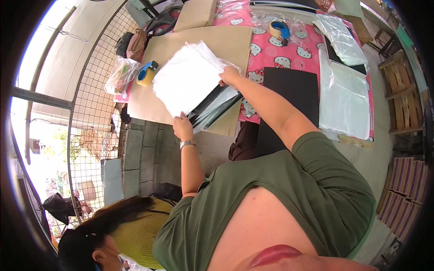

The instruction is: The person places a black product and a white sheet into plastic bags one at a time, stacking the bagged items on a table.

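Observation:
A loose stack of white sheets (187, 77) lies fanned over a large brown sheet of cardboard (149, 106) on the table. Black sheets in clear plastic (212, 106) show along the stack's near right side. My left hand (183, 127), with a watch at the wrist, is closed on the stack's near corner. At the right edge my right hand (229, 76) grips the stack, its fingers partly hidden. Just left of the stack stands a blue tape dispenser with a tan roll (146, 74).
Right of the cardboard are a black sheet (291, 90), clear plastic sleeves (344, 101) and a second tape dispenser (279, 31) on the pink patterned tablecloth (282, 56). A person in a yellow-green top (140, 230) is close at lower left. Wire mesh (92, 104) borders the left.

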The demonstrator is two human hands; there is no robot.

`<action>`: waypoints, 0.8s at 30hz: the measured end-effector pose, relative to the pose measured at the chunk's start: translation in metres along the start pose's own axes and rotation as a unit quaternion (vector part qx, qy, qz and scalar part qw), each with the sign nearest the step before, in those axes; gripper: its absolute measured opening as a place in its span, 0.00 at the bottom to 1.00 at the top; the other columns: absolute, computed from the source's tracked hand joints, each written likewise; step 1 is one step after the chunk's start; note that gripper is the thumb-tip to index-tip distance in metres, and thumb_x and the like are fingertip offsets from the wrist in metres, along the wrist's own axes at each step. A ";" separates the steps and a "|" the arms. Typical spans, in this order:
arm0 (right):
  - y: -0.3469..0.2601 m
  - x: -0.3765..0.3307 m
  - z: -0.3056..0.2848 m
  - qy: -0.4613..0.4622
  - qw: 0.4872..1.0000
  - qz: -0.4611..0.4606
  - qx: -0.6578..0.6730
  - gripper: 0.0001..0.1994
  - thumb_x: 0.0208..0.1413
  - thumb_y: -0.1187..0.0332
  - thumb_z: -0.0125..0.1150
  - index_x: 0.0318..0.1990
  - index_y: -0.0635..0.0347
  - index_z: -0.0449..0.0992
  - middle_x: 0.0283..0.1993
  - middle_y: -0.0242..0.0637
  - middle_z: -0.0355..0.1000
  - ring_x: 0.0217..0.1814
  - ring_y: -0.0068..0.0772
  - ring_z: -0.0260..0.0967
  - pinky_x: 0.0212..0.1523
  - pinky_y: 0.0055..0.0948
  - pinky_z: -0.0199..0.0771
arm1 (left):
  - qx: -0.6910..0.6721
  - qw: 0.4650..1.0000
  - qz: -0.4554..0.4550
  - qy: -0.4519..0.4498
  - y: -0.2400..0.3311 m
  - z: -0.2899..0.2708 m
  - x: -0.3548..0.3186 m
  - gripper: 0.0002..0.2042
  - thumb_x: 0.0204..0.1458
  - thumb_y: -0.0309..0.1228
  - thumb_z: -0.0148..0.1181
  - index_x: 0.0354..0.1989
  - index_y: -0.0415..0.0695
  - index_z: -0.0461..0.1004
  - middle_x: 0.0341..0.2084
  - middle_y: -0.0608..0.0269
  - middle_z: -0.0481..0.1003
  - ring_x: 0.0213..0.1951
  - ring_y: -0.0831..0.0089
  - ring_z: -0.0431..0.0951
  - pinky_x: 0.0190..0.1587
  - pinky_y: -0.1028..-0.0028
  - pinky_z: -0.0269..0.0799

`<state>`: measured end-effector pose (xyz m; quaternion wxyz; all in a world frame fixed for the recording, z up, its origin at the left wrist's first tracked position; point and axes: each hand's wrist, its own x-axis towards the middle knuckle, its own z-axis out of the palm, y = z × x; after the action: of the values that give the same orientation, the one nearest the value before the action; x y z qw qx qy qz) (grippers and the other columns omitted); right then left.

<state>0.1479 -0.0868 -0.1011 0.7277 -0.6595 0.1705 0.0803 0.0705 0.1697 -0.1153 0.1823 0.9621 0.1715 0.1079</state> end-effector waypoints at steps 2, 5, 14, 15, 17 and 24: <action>0.023 -0.005 -0.007 0.013 0.992 0.046 0.121 0.11 0.54 0.75 0.50 0.43 0.72 0.66 0.31 0.45 0.70 0.26 0.35 0.73 0.24 0.29 0.74 | 0.041 0.999 -0.023 -0.014 -0.001 0.007 -0.013 0.21 0.55 0.47 0.43 0.32 0.38 0.72 0.36 0.51 0.74 0.42 0.52 0.71 0.40 0.53 0.66; 0.040 -0.028 -0.035 -0.008 0.999 -0.041 0.032 0.12 0.52 0.74 0.52 0.44 0.71 0.67 0.34 0.47 0.71 0.29 0.34 0.74 0.26 0.29 0.74 | 0.095 0.995 -0.012 0.020 0.001 0.011 -0.030 0.21 0.54 0.48 0.44 0.34 0.41 0.73 0.38 0.55 0.73 0.46 0.57 0.69 0.41 0.53 0.64; 0.110 -0.234 -0.311 0.447 0.748 -0.157 -0.465 0.14 0.41 0.66 0.64 0.37 0.58 0.74 0.40 0.42 0.69 0.45 0.46 0.65 0.45 0.40 0.65 | 0.136 0.990 -0.012 0.021 0.013 -0.025 -0.041 0.26 0.46 0.55 0.52 0.40 0.44 0.71 0.42 0.54 0.69 0.49 0.57 0.66 0.46 0.52 0.60; 0.129 -0.249 -0.322 0.422 0.751 -0.159 -0.482 0.15 0.40 0.64 0.66 0.37 0.57 0.74 0.40 0.42 0.68 0.46 0.47 0.64 0.46 0.41 0.64 | 0.126 0.990 0.006 0.056 0.023 -0.026 -0.039 0.25 0.46 0.55 0.52 0.40 0.44 0.70 0.42 0.54 0.69 0.48 0.56 0.65 0.45 0.52 0.60; 0.153 -0.274 -0.322 0.384 0.761 -0.171 -0.494 0.17 0.36 0.61 0.69 0.36 0.54 0.75 0.40 0.41 0.67 0.45 0.46 0.63 0.46 0.43 0.63 | 0.097 0.987 0.074 0.101 0.042 -0.029 -0.044 0.23 0.46 0.52 0.53 0.39 0.45 0.70 0.41 0.55 0.68 0.47 0.56 0.65 0.44 0.52 0.60; 0.140 -0.275 -0.334 0.378 0.880 -0.068 -0.280 0.07 0.47 0.69 0.60 0.31 0.63 0.74 0.30 0.44 0.72 0.33 0.37 0.70 0.35 0.32 0.68 | -0.190 0.881 0.434 0.017 0.185 -0.019 -0.110 0.08 0.43 0.34 0.61 0.28 0.43 0.74 0.34 0.55 0.71 0.41 0.56 0.69 0.43 0.62 0.63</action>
<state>-0.2034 -0.3706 -0.1585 0.3964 -0.8258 0.3582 -0.1804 0.0182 -0.0265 -0.0420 0.2939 0.8852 -0.2836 0.2227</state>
